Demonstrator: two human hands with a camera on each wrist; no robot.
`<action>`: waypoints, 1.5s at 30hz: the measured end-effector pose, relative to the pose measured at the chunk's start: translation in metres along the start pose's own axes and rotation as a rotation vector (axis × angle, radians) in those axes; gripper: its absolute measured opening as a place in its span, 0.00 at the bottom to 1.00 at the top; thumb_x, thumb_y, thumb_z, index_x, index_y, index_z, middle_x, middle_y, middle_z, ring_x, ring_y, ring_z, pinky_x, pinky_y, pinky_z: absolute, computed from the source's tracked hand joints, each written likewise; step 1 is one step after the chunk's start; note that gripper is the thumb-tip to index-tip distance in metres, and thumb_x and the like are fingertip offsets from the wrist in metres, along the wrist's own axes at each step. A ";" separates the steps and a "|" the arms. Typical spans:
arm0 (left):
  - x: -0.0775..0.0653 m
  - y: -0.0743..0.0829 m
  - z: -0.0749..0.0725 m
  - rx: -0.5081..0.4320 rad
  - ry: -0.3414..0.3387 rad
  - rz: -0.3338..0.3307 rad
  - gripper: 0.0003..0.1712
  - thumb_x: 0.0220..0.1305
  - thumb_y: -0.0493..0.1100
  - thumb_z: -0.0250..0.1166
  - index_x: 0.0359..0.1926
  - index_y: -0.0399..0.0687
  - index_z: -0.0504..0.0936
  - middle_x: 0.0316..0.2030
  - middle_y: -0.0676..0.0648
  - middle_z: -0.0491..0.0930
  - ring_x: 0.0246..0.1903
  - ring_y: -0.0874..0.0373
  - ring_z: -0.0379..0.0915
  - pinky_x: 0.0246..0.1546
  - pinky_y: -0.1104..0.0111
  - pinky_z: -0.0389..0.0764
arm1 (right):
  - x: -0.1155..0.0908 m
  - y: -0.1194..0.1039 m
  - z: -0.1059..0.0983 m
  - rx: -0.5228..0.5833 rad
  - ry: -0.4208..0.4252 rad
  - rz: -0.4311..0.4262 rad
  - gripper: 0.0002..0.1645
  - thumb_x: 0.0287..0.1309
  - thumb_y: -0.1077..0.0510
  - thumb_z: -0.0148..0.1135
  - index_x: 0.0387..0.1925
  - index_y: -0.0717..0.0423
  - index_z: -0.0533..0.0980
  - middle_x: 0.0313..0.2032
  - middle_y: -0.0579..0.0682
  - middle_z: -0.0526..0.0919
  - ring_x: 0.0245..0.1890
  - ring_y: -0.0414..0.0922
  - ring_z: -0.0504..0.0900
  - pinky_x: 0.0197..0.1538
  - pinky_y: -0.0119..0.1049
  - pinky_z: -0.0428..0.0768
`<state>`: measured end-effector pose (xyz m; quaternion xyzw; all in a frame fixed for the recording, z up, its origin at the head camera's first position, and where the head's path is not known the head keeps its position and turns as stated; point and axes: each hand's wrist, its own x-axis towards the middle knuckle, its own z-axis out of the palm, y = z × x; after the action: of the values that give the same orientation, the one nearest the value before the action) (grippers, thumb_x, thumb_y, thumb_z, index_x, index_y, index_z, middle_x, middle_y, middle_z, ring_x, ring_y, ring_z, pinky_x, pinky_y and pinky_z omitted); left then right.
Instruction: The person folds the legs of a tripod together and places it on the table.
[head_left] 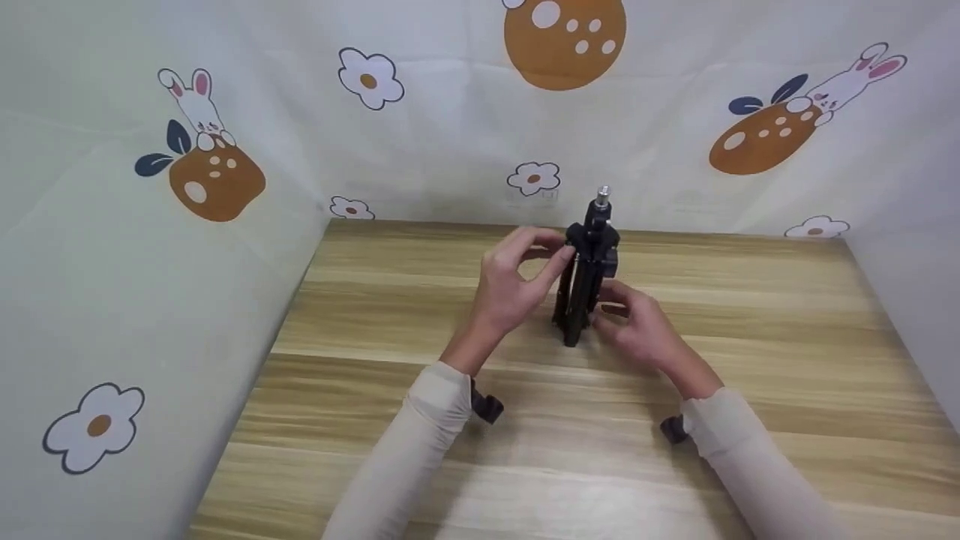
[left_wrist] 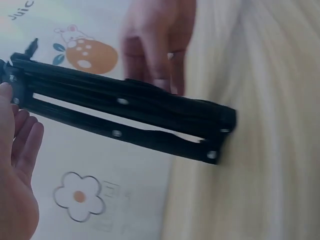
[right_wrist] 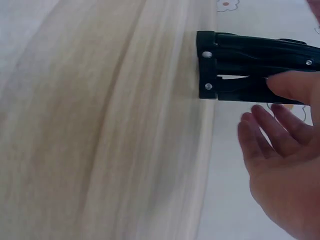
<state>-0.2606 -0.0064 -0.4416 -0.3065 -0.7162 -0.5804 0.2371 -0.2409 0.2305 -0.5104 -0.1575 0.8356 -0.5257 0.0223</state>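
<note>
A folded black light stand (head_left: 576, 300) with a silver stud on top stands nearly upright toward the back of the table. Near its top collar, the left hand (head_left: 514, 285) pinches it between thumb and fingers. Lower down on the other side, the right hand (head_left: 645, 326) holds the folded legs. In the right wrist view, the right thumb (right_wrist: 292, 86) lies against a leg while the other fingers stay bent and partly apart from it. The left wrist view shows the stand's legs (left_wrist: 150, 102) side by side, with the right hand's fingertips partly hidden behind them.
The table (head_left: 360, 420) has a wood-grain top. Pale cloth walls (head_left: 442, 135) printed with rabbits, oranges and flowers rise at the back and sides. Small black pieces, a left one (head_left: 487, 407) and a right one (head_left: 673, 429), show beside the wrists.
</note>
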 end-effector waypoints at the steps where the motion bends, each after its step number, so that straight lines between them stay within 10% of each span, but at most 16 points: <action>1: 0.006 0.003 -0.001 0.007 0.005 0.024 0.10 0.75 0.45 0.72 0.49 0.43 0.88 0.45 0.46 0.90 0.47 0.59 0.88 0.53 0.70 0.92 | 0.000 0.001 0.001 -0.010 -0.021 0.003 0.26 0.67 0.72 0.67 0.66 0.64 0.78 0.61 0.64 0.86 0.66 0.60 0.84 0.74 0.56 0.82; 7: 0.030 0.020 0.003 0.040 0.013 0.139 0.16 0.74 0.46 0.74 0.53 0.40 0.86 0.48 0.45 0.89 0.49 0.58 0.86 0.55 0.70 0.91 | 0.000 0.007 0.006 -0.071 -0.104 0.039 0.22 0.69 0.68 0.69 0.63 0.60 0.80 0.56 0.61 0.90 0.62 0.58 0.87 0.70 0.54 0.85; 13: 0.038 0.028 0.011 0.023 -0.042 0.111 0.24 0.74 0.48 0.74 0.63 0.41 0.83 0.56 0.45 0.88 0.56 0.58 0.86 0.59 0.71 0.89 | 0.001 0.013 0.009 -0.101 -0.123 0.035 0.20 0.69 0.68 0.69 0.61 0.59 0.82 0.55 0.59 0.91 0.61 0.57 0.88 0.68 0.53 0.87; 45: 0.031 0.024 -0.015 -0.042 0.015 0.042 0.23 0.74 0.43 0.73 0.63 0.36 0.81 0.55 0.40 0.89 0.53 0.56 0.90 0.58 0.68 0.91 | -0.009 0.017 -0.014 -0.133 -0.073 0.027 0.17 0.73 0.68 0.65 0.60 0.62 0.82 0.57 0.61 0.89 0.63 0.59 0.87 0.70 0.55 0.85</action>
<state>-0.2655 -0.0127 -0.4002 -0.3220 -0.6957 -0.5924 0.2480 -0.2398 0.2518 -0.5208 -0.1665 0.8693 -0.4628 0.0492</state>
